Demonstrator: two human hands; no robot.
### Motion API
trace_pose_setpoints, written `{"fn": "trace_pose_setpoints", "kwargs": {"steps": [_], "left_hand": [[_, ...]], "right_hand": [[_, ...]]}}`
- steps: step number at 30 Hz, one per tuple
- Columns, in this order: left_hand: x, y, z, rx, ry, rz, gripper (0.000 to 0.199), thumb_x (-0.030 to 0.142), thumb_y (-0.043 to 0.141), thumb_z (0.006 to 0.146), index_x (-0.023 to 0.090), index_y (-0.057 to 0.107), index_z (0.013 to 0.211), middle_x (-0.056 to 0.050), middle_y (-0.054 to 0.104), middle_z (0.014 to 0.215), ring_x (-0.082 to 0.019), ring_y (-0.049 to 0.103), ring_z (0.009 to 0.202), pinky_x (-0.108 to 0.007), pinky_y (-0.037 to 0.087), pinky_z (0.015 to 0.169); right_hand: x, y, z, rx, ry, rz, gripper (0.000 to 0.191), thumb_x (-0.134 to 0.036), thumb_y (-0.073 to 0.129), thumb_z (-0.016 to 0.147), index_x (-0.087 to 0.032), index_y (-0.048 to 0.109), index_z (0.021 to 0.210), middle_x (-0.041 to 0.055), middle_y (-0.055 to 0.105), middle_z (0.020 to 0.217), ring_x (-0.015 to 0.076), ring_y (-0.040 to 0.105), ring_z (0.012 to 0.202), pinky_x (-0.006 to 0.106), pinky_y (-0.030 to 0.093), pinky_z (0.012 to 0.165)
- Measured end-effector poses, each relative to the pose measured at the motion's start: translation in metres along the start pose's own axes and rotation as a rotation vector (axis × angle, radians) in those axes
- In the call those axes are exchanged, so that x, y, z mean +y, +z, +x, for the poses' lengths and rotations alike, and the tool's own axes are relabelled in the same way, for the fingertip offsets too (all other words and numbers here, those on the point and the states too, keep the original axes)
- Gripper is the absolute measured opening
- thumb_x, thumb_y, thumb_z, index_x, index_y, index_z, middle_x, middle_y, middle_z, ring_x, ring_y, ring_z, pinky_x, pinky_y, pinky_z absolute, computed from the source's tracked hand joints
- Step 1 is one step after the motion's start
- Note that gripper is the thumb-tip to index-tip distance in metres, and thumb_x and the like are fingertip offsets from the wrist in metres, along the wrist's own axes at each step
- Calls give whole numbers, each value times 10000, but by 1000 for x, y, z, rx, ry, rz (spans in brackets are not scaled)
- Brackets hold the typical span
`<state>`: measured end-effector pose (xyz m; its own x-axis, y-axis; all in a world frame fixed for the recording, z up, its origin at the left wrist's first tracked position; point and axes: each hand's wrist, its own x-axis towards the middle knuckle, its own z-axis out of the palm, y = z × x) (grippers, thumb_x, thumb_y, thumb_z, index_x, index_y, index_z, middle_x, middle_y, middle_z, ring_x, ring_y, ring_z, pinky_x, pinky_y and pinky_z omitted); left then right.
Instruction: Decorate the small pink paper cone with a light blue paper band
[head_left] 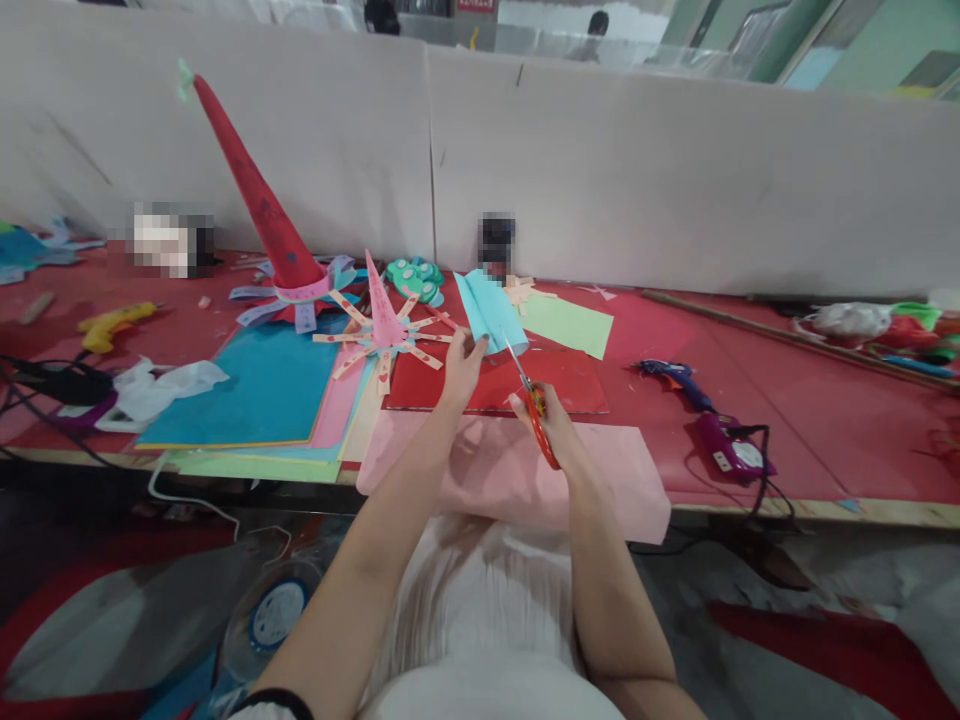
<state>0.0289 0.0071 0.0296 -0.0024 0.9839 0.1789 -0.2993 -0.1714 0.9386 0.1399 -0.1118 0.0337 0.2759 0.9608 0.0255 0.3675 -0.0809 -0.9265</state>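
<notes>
My left hand [463, 368] is closed on the lower left edge of a folded light-blue paper [491, 308], which is held up over the table. In my right hand [553, 418] are scissors [538, 425] with red handles, their blades pointing up and left to the paper's lower edge. Beneath both hands lies a shiny red sheet [577, 385], and in front of it a pink sheet [622, 470] hangs over the table edge. A light-green sheet [574, 325] lies just right of the blue paper.
Left stand a tall red cone [259, 195] and a pink cone [382, 310] with radiating strips. Nearby are stacked coloured sheets [255, 380] and a yellow glue gun [116, 325]. To the right lie a blue glue gun [675, 378], a purple power strip [731, 448] and a long stick [780, 328].
</notes>
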Motion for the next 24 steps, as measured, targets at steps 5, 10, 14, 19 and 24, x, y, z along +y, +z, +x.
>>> {"fn": "trace_pose_setpoints", "kwargs": {"steps": [5, 10, 14, 19, 24], "left_hand": [[3, 1, -2, 33, 85, 2, 270, 329, 685, 721, 194, 458, 667, 29, 469, 658, -107, 479, 666, -231, 442, 673], [-4, 1, 0, -5, 4, -96, 224, 307, 656, 727, 191, 466, 711, 38, 485, 683, -98, 509, 680, -226, 451, 669], [-9, 1, 1, -17, -71, -160, 217, 266, 672, 686, 191, 482, 758, 31, 547, 738, -107, 554, 722, -240, 474, 675], [-9, 3, 0, -104, -170, -151, 254, 227, 704, 632, 181, 508, 786, 22, 609, 747, -106, 581, 702, -256, 492, 694], [-7, 2, -1, -195, -196, -71, 223, 276, 706, 656, 167, 550, 772, 10, 626, 701, -112, 586, 617, -266, 507, 629]], "right_hand": [[0, 0, 0, 13, -7, -35, 466, -571, 599, 690, -213, 499, 971, 4, 580, 797, 173, 567, 759, 314, 429, 707], [-1, 6, 1, 76, 29, -144, 533, -627, 600, 651, -215, 521, 981, 38, 595, 840, 207, 569, 794, 322, 423, 673], [2, 10, 2, 146, -8, -223, 554, -639, 576, 669, -210, 527, 1015, 88, 590, 962, 227, 565, 860, 350, 431, 713], [5, 9, 1, 228, -92, -257, 567, -643, 561, 695, -210, 514, 1058, 105, 575, 998, 240, 554, 902, 374, 435, 759], [5, 3, 2, 258, -114, -263, 585, -649, 573, 687, -204, 515, 1063, 114, 569, 1009, 250, 538, 933, 385, 429, 783]]}}
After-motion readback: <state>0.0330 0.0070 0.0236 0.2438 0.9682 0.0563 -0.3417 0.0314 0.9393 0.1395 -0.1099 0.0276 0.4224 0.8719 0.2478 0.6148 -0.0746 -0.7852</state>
